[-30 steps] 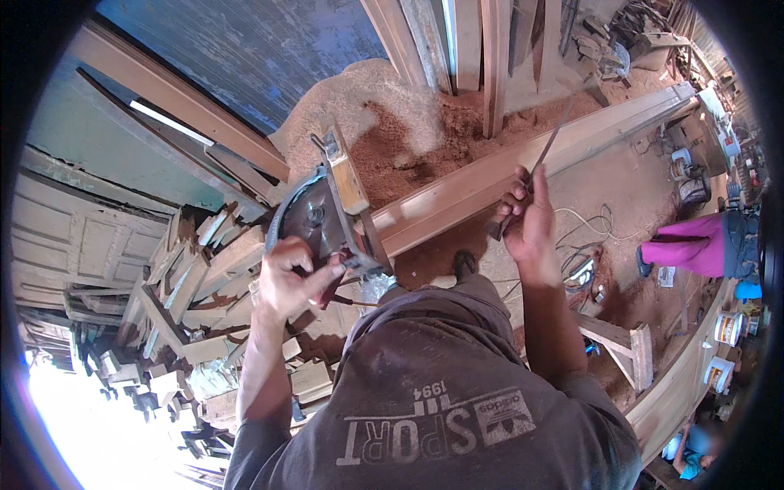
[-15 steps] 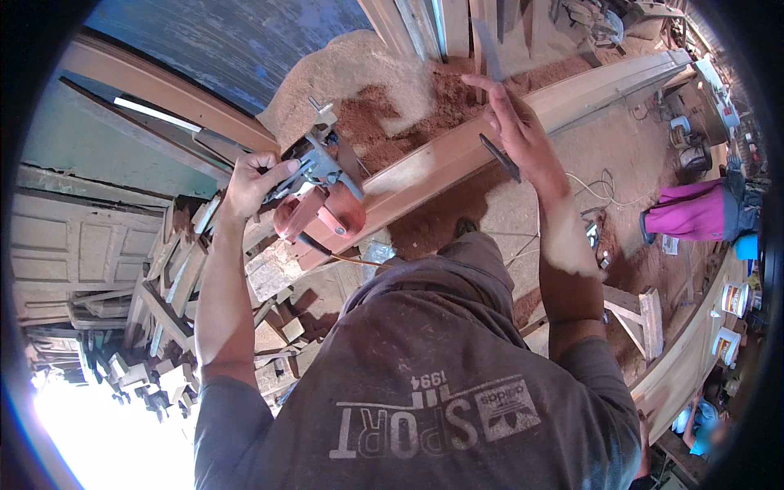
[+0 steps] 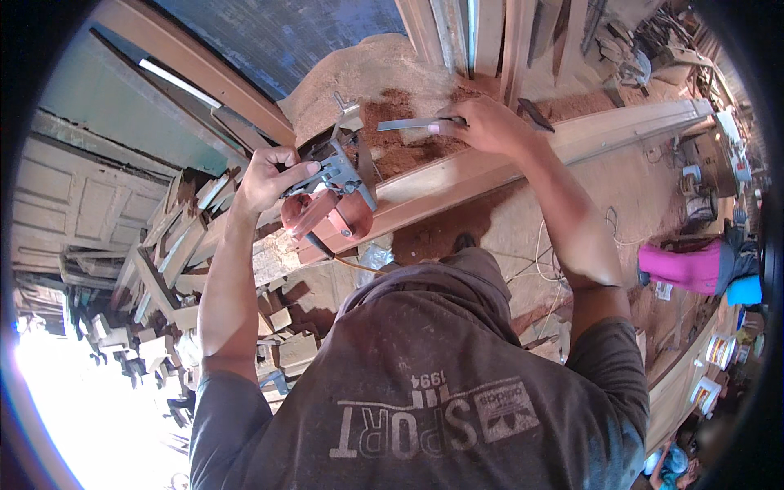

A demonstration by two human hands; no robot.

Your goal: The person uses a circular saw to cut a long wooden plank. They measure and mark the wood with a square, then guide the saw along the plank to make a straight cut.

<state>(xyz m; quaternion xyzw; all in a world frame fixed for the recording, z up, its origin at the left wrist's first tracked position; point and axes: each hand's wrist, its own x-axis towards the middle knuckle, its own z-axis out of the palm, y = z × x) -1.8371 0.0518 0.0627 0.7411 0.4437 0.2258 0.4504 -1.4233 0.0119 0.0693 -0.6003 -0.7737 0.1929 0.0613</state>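
Note:
My left hand (image 3: 272, 178) grips the grey metal frame of an orange power tool (image 3: 347, 214), thumb laid along the metal. A clamp-like rod and knob stand out at the tool's far side, and a cord leaves its near side. The tool lies at the left end of a long wooden plank (image 3: 445, 167); whether it rests on the wood, I cannot tell. My right hand (image 3: 490, 126) is closed around a flat-bladed hand tool (image 3: 400, 125), its grey blade pointing left toward the power tool. Behind that hand shows a dark piece, perhaps the handle's end.
Reddish sawdust (image 3: 400, 106) is heaped beyond the plank. Several offcuts (image 3: 167, 261) and old panelled doors (image 3: 86, 200) fill the left. Boards (image 3: 486, 37) lean at the back. A loose cord (image 3: 543, 253), a purple cloth (image 3: 682, 267) and white buckets (image 3: 720, 351) lie right. Another person (image 3: 674, 465) is at lower right.
My right hand has moved left and turned, fingers closing; the blade swung from pointing away to pointing left. My left hand keeps its hold on the power tool. The view has shifted slightly.

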